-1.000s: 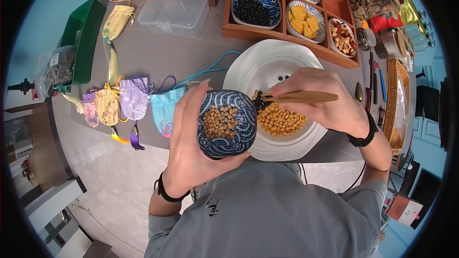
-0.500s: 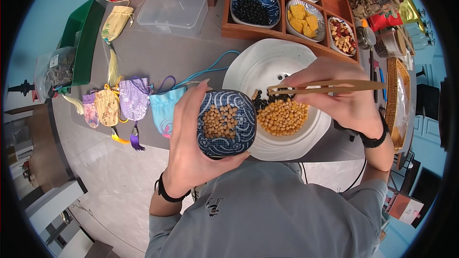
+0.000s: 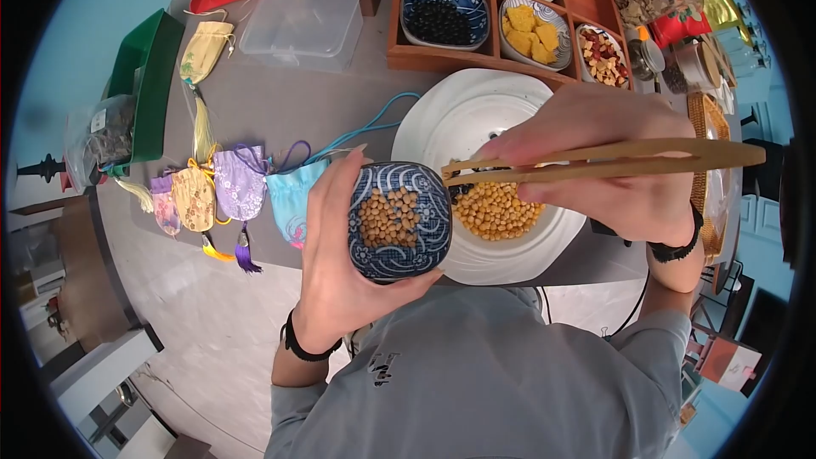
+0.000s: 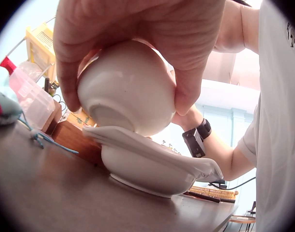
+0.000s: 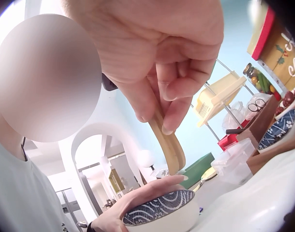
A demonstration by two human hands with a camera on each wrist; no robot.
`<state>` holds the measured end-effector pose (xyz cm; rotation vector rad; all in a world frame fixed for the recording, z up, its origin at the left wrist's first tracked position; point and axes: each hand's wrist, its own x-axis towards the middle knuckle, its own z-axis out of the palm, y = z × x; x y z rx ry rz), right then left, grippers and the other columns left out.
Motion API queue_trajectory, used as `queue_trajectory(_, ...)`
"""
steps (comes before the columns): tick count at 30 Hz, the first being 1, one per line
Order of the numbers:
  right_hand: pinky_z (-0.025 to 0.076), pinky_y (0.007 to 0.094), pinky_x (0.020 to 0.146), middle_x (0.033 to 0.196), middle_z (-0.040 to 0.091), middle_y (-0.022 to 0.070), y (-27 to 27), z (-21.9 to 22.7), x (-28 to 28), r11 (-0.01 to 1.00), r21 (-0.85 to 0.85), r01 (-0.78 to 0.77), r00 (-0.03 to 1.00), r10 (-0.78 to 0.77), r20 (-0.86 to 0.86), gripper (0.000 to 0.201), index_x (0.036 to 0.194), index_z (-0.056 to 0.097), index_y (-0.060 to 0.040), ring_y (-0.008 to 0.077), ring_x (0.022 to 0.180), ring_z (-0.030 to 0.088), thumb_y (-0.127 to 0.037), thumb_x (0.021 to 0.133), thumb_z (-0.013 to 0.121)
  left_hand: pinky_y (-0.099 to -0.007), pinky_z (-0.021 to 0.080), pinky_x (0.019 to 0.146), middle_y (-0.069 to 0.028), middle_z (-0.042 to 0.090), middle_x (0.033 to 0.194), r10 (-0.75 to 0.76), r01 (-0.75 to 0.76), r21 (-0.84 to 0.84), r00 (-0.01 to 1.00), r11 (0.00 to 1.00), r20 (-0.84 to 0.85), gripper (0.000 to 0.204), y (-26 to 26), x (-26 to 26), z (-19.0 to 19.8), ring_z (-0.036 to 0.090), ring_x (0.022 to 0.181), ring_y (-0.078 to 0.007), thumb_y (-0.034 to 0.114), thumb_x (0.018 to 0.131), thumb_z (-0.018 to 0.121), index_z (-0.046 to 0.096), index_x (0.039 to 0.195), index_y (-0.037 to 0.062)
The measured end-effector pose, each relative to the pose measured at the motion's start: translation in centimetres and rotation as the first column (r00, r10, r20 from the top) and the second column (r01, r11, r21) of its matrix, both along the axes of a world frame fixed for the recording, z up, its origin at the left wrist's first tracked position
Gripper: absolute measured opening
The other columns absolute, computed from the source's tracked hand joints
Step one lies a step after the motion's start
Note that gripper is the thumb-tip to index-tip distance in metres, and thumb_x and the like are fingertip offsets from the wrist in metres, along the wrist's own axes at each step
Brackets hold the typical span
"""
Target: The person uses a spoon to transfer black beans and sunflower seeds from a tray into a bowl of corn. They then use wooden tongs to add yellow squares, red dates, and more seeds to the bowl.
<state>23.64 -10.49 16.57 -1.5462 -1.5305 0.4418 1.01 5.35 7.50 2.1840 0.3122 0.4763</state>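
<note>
My left hand grips a small square bowl, blue-patterned inside, holding some beige beans. Its plain white underside overlaps the rim of a wide white bowl in the left wrist view. In the head view, that wide bowl contains yellow soaked beans and a few black beans, partly hidden by my right hand. The right hand pinches wooden tongs, whose tips are right at the small bowl's edge. From the right wrist, the tongs point down toward that bowl.
Behind stands a wooden compartment tray with small dishes of black beans, yellow chunks and other dried foods. Drawstring pouches lie at left, near a clear plastic box and a green bin. A wicker basket is at right.
My right hand first moved right over the wide bowl, then rose with the tongs, whose tips have come to the small bowl's edge. The left hand keeps its hold, almost still.
</note>
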Motion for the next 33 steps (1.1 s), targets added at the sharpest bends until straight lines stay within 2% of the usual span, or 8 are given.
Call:
queue_trajectory(2, 0.055, 0.0352, 0.07, 0.094, 0.078, 0.0166, 0.2, 0.0, -0.1, 1.0, -0.009, -0.01, 1.0, 0.01, 0.018, 0.029, 0.102, 0.076, 0.0061, 0.0267, 0.079, 0.073, 0.0, 0.075, 0.082, -0.0409, 0.043, 0.108, -0.0178, 0.048, 0.139, 0.0, 0.0, -0.019, 1.0, 1.0, 0.0, 0.119, 0.0, -0.1, -0.1, 0.053, 0.126, -0.0312, 0.014, 0.049, 0.095, 0.035, 0.151, -0.0016)
queue_trajectory(5, 0.054, 0.0349, 0.07, 0.096, 0.078, 0.0145, 0.5, -0.1, -0.2, 1.0, -0.017, -0.011, 1.0, 0.012, 0.021, 0.029, 0.101, 0.076, 0.0054, 0.0254, 0.078, 0.072, -0.001, 0.074, 0.083, -0.0504, 0.042, 0.109, -0.025, 0.047, 0.141, -0.021, 0.021, -0.045, 1.0, 0.999, -0.003, 0.12, 0.0, -0.1, 0.3, 0.047, 0.131, -0.0419, 0.017, 0.053, 0.098, 0.033, 0.151, -0.0039)
queue_trajectory(8, 0.054, 0.0347, 0.07, 0.096, 0.078, 0.0136, 0.6, -0.3, -0.4, 1.0, 0.001, -0.009, 1.0, 0.009, 0.005, 0.026, 0.098, 0.077, 0.0037, 0.0247, 0.078, 0.072, -0.001, 0.073, 0.084, -0.0412, 0.043, 0.108, -0.0182, 0.047, 0.139, -0.005, 0.005, -0.004, 1.0, 1.0, 0.002, 0.12, 0.0, -0.1, 0.0, 0.053, 0.127, -0.0311, 0.014, 0.049, 0.094, 0.034, 0.152, -0.0016)
queue_trajectory(33, 0.054, 0.0327, 0.066, 0.095, 0.079, 0.0084, 1.4, -0.7, -1.4, 0.999, -0.034, 0.002, 1.0, -0.002, -0.008, 0.028, 0.096, 0.079, -0.0035, 0.0224, 0.074, 0.071, -0.009, 0.07, 0.086, -0.0417, 0.044, 0.107, -0.0183, 0.049, 0.139, -0.001, 0.001, 0.006, 1.0, 1.0, 0.018, 0.12, 0.0, -0.1, -0.2, 0.053, 0.126, -0.0314, 0.015, 0.048, 0.095, 0.035, 0.152, -0.0012)
